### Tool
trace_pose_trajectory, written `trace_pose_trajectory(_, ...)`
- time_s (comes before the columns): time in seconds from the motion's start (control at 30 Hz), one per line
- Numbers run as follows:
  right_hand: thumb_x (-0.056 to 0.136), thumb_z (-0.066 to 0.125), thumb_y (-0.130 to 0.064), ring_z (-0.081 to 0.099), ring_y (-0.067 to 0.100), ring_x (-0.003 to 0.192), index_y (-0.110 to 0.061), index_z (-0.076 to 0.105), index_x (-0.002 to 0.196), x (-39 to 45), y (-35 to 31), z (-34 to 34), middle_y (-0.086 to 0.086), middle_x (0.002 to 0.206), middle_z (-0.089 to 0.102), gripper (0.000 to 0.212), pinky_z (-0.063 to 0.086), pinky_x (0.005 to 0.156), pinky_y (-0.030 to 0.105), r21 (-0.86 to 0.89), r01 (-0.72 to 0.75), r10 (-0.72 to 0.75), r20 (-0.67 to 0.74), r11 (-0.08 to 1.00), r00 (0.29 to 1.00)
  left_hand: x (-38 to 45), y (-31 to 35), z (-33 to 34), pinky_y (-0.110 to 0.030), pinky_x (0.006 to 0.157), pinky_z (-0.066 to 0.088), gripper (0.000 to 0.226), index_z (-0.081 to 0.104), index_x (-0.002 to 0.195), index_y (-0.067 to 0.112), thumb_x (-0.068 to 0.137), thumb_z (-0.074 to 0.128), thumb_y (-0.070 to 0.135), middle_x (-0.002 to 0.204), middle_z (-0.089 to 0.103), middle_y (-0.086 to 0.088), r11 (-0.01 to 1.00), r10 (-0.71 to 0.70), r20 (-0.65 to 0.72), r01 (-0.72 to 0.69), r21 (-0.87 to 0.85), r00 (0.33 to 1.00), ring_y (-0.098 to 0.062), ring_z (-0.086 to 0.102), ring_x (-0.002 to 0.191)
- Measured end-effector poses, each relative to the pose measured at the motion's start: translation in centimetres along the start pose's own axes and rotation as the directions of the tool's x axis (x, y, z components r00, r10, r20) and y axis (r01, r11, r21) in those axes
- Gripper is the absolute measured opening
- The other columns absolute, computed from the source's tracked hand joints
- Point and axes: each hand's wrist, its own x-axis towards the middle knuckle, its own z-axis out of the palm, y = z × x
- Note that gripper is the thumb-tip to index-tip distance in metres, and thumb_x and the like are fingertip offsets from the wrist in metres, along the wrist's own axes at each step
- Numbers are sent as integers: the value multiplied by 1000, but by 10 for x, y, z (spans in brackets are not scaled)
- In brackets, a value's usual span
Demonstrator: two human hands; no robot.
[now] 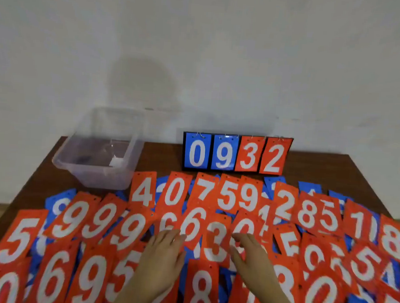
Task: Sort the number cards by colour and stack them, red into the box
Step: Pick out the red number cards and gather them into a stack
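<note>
My left hand [163, 260] lies flat, fingers straight and together, on the spread of cards, fingertips touching a red 6 card [192, 224]. My right hand [249, 256] rests palm down with fingers loosely extended, beside a red 3 card [216, 241]. The number cards are thin, glossy rectangles, red and blue with white numerals and small punched holes near the top edge, overlapping across the dark brown wood-grain counter [323, 164]. The box [99, 149], a clear plastic tub with rounded corners, stands at the far left. A flip scoreboard [236, 154] reading 0932 stands upright against the wall.
</note>
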Motion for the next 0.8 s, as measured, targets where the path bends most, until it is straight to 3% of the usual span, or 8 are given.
trace_pose_trajectory(0.1, 90, 58, -34, 53, 17, 107, -20, 54, 128, 18, 13, 11, -3, 115, 56, 40, 43, 89, 27, -43, 6, -6, 21, 999, 1000, 13, -5, 20, -35, 105, 34, 40, 51, 129, 23, 90, 45, 31, 133, 50, 4, 997, -9, 95, 17, -78, 995, -19, 43, 128)
trace_pose_trajectory(0.23, 85, 57, -52, 38, 18, 121, -27, 43, 136, 33, 27, 35, -5, 131, 43, 58, 27, 104, 34, -216, 3, 16, 84, 976, 996, 25, -4, 55, -34, 114, 10, 52, 29, 143, 27, 94, 41, 40, 150, 27, 5, 995, -2, 155, 18, -102, 988, -17, 17, 140)
trace_pose_trajectory(0.5, 85, 54, -56, 31, 27, 125, -27, 32, 144, 80, 53, 63, 3, 138, 33, 69, 19, 107, 41, -316, -31, 19, -42, 948, 999, 50, -3, 112, -40, 113, 10, 57, 21, 145, 27, 94, 36, 47, 154, 16, 5, 998, 4, 116, 2, -57, 993, -17, 11, 140)
trace_pose_trajectory(0.8, 80, 63, -50, 24, 25, 130, -32, 39, 137, 100, 56, 59, -1, 140, 30, 64, 12, 109, 43, -246, 48, -43, 26, 968, 999, 63, -8, 123, -41, 113, 11, 60, 23, 144, 29, 91, 36, 53, 153, 18, 4, 1000, 8, 55, -7, -8, 998, -19, 13, 139)
